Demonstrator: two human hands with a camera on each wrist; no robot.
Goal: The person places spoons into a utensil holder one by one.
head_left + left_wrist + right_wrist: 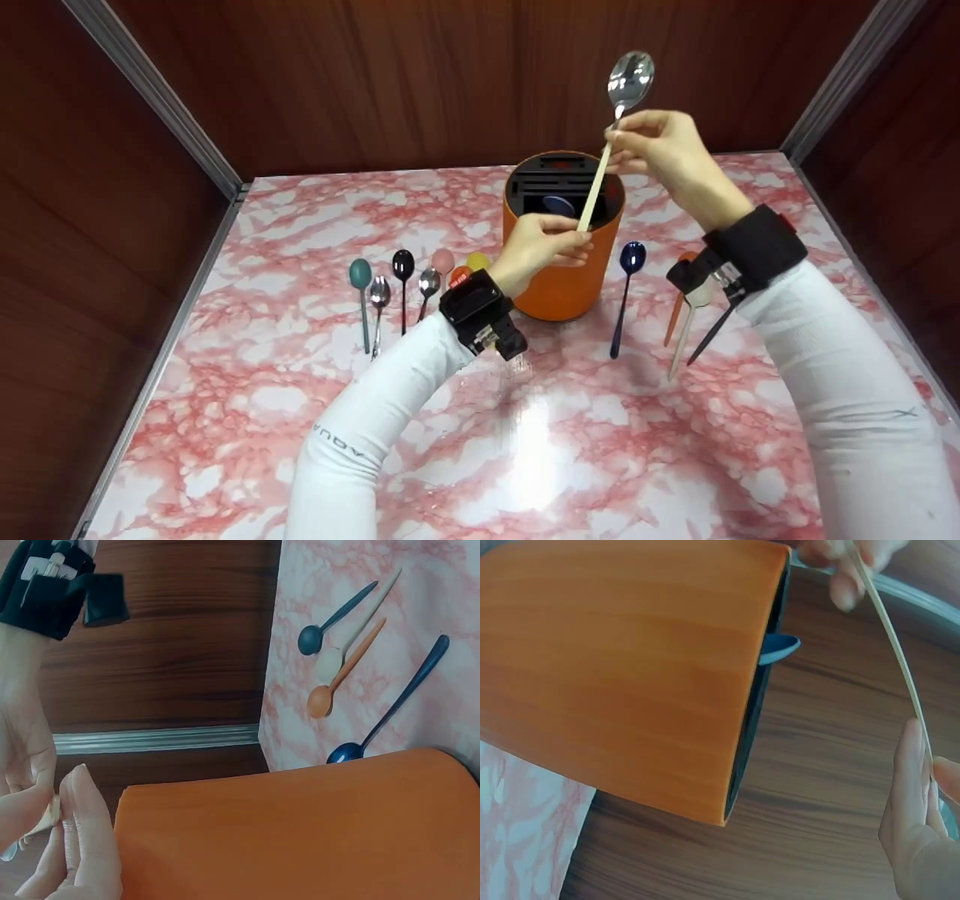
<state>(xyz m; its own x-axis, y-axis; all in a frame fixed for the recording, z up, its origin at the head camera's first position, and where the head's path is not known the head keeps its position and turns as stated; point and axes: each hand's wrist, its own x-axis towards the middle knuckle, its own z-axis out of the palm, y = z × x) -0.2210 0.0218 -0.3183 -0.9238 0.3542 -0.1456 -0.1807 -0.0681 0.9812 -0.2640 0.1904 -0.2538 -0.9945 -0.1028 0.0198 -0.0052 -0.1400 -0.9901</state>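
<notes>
Both hands hold one spoon [631,79] with a shiny silver bowl and a long cream handle, tilted with its bowl up. My right hand [667,150] pinches it just below the bowl. At the lower end of the handle, my left hand [541,244] grips it between thumb and fingers. Below and behind the handle stands an orange cylindrical utensil holder [559,289] with a black slotted top. A blue spoon bowl [780,649] pokes out of the holder's opening in the right wrist view.
Left of the holder lie several spoons, among them a teal spoon [360,274], a silver spoon [380,292] and a black spoon [403,265]; my left wrist hides some. To the right lie a dark blue spoon [632,259], an orange spoon [320,700], a cream spoon [329,664] and a dark spoon [310,639]. Wooden panels surround the marbled table.
</notes>
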